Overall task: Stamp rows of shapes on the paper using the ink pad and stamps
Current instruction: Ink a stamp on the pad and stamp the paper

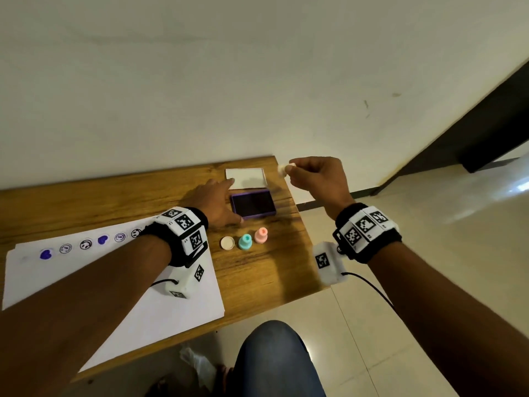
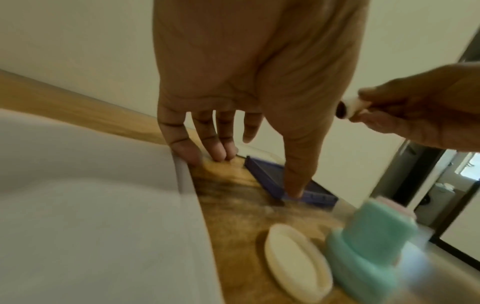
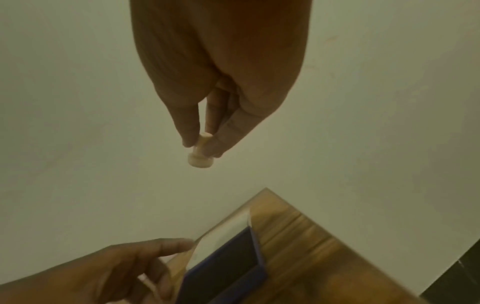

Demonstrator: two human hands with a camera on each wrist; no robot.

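My right hand (image 1: 310,179) pinches a small cream stamp (image 1: 282,169) by its stem, held in the air above the table's far right corner; the stamp (image 3: 200,158) hangs from my fingertips in the right wrist view. My left hand (image 1: 213,200) lies flat with straight fingers beside the open purple ink pad (image 1: 253,204), its thumb (image 2: 296,174) touching the pad's edge (image 2: 265,176). The white paper (image 1: 128,296) lies at the left with a row of blue hearts and round faces (image 1: 86,244) along its top.
A teal stamp (image 1: 245,242), a pink stamp (image 1: 261,235) and a cream cap (image 1: 227,242) stand in front of the pad. The pad's clear lid (image 1: 246,176) lies behind it. The wooden table (image 1: 272,276) ends at the right; wall behind.
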